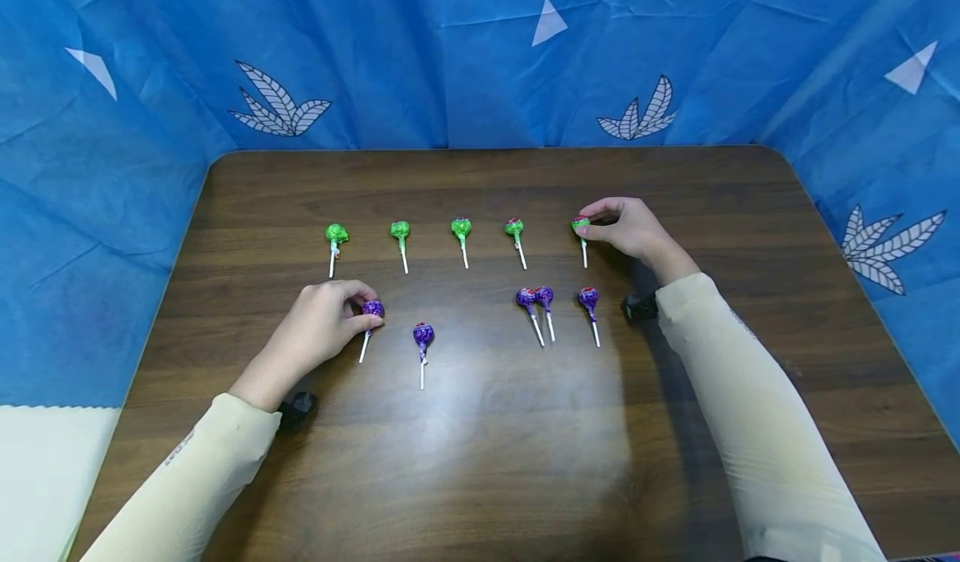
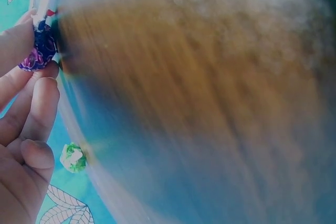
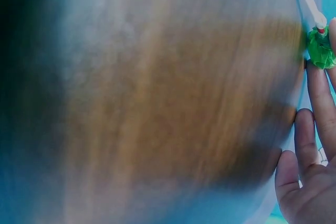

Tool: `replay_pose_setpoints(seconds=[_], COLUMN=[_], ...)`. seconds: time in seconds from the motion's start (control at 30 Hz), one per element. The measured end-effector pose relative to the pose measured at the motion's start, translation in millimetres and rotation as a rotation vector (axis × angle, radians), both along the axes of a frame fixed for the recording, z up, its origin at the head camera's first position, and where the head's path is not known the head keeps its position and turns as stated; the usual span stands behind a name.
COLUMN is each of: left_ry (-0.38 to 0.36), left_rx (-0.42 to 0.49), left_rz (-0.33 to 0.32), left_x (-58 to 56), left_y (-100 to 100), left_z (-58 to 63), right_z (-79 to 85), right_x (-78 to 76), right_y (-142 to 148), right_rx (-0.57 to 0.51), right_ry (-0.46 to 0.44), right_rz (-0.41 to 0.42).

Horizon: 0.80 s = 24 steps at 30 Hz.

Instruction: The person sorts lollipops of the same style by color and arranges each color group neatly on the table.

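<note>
My left hand (image 1: 318,320) pinches the head of a purple-wrapped lollipop (image 1: 372,307) between thumb and fingers, its white stick slanting toward me. The left wrist view shows the same purple wrapper (image 2: 39,53) between the fingertips. Farther back on the right, my right hand (image 1: 628,230) grips a green-wrapped lollipop (image 1: 581,223) by its head, with the stick pointing toward me. In the right wrist view its green wrapper (image 3: 320,51) sits at the fingertips. Just right of the left hand lies another purple lollipop (image 1: 423,335).
Several green lollipops (image 1: 461,227) lie in a row across the back of the brown wooden table (image 1: 480,462). Two purple lollipops (image 1: 527,298) lie close together, with a third (image 1: 588,298) to their right. A blue curtain (image 1: 450,53) hangs behind the table's far edge.
</note>
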State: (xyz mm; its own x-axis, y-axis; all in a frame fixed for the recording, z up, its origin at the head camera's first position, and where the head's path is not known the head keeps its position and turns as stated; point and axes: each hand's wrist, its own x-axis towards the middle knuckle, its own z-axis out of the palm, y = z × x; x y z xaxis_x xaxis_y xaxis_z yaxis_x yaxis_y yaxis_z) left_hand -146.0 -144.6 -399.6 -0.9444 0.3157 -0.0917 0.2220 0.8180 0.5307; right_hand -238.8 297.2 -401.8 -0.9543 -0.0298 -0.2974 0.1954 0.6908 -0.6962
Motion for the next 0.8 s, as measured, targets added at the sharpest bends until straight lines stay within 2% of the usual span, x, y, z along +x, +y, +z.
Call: replay_pose_setpoints(seconds=[0.8], left_ry=[-0.002], left_rx=[-0.016], left_rz=[-0.015], left_x=[0.3], left_y=[0.3], left_z=[3.3], right_z=[2.4], right_x=[3.6], right_y=[-1.4], right_rx=[-0.007], right_ry=[0.017], right_rz=[0.037])
